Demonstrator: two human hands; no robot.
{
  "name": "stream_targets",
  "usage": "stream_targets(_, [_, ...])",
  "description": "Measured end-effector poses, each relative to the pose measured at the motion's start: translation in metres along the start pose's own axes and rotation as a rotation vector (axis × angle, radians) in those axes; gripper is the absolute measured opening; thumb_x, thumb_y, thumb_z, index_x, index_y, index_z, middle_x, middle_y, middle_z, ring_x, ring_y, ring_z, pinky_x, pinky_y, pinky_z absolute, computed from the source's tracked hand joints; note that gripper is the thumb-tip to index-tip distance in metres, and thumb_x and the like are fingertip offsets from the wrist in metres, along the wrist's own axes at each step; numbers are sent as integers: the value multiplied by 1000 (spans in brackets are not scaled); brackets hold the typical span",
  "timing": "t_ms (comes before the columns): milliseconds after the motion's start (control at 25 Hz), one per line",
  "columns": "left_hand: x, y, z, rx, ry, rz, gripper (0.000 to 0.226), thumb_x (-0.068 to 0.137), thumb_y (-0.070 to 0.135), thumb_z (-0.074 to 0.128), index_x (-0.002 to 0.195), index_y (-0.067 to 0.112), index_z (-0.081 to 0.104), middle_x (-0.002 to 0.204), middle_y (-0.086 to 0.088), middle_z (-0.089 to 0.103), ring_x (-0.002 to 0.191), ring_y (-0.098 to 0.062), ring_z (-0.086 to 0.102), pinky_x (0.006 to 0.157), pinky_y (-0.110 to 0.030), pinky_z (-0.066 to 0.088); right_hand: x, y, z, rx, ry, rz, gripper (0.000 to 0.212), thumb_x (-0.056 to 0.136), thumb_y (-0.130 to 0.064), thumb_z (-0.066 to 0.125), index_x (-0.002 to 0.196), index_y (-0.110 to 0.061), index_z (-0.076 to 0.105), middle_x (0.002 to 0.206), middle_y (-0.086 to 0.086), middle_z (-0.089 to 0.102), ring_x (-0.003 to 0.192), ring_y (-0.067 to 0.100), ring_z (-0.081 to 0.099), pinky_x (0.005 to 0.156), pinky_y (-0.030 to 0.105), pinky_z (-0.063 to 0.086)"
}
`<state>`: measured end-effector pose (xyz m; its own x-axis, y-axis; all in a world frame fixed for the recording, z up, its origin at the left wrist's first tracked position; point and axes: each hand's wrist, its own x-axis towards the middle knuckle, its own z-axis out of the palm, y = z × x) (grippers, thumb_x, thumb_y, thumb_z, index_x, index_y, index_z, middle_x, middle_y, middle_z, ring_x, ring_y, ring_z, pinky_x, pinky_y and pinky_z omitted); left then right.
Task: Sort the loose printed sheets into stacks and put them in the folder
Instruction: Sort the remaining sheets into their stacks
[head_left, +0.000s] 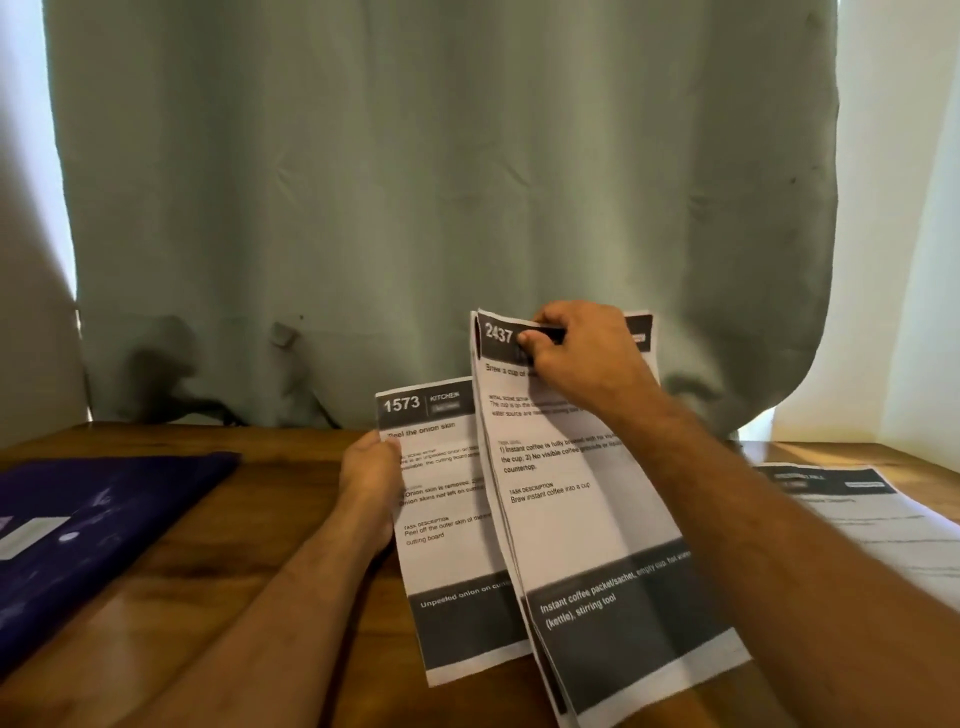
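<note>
I hold printed sheets upright over the wooden table (218, 597). My left hand (370, 483) grips the left edge of a sheet headed 1573 (447, 551), "Peel the onion skin". My right hand (582, 358) pinches the top of a bundle of several sheets, the front one headed 2437 (587, 525), about instant coffee. That bundle overlaps the right side of the 1573 sheet. A dark purple folder (98, 525) lies flat on the table at the left. Another printed sheet (883, 519) lies on the table at the right, partly hidden by my right forearm.
A grey-green curtain (441, 197) hangs right behind the table's far edge. Bright white fabric or wall (904, 260) shows at the right. Bare wood lies between the folder and my left forearm.
</note>
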<state>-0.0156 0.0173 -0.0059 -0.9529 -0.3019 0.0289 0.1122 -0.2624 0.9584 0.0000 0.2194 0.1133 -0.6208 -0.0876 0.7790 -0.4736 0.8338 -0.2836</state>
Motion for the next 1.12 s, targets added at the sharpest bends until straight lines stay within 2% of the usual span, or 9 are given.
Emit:
stream_targets(240, [-4,0,7,-87,-35,-43,24,102,19,43,102,8,65,104,-22,75,91,-42,73,88,-64,55,-5,-19,56,-8,-103,35,20,94,-35,60,101,-19,71,93,4,70,85,21,65,87,42,55])
stream_targets(360, [-6,-3,11,-120,-48,-22,25,105,25,43,99,11,64,102,-21,75,93,-42,72,93,-62,54,-24,-14,81,-52,-84,44,24,95,-36,58,109,-19,66,102,4,65,93,23,63,87,40,53])
stream_targets(480, [-6,-4,9,-146,-93,-1,31,106,34,43,104,12,66,99,-18,77,93,-40,74,90,-56,57,-32,-9,90,-6,-12,32,25,93,-36,61,114,-23,56,106,1,65,94,21,63,85,39,54])
stream_targets(560, [-9,-4,8,-120,-143,21,42,105,42,41,110,11,69,100,-17,77,93,-38,74,89,-53,58,-37,-8,93,39,20,50,25,92,-35,63,112,-25,51,104,0,65,90,18,64,80,37,56])
stream_targets(680, [-15,-4,10,-113,-203,33,48,105,46,40,119,10,68,107,-21,75,100,-41,72,95,-56,55,-43,-7,99,53,29,65,24,92,-36,63,109,-27,49,100,-3,65,84,14,61,74,30,54])
stream_targets(840, [-22,-2,12,-86,-232,106,54,95,51,50,127,9,63,112,-25,72,105,-45,69,98,-62,51,-46,-6,98,63,59,92,20,92,-36,63,102,-28,48,95,-3,65,83,15,61,73,32,55])
stream_targets(1040, [-22,-3,13,-157,-308,80,83,91,74,29,118,6,71,114,-28,70,107,-47,68,99,-59,51,-56,-6,96,36,92,119,18,92,-39,63,97,-32,46,91,-8,62,79,11,59,71,31,56])
stream_targets(1120, [-22,-4,16,-136,-311,81,80,89,73,34,119,8,70,112,-28,71,106,-47,68,98,-59,52,-55,-7,95,39,99,110,17,92,-38,62,98,-31,48,91,-7,62,79,12,59,70,31,55])
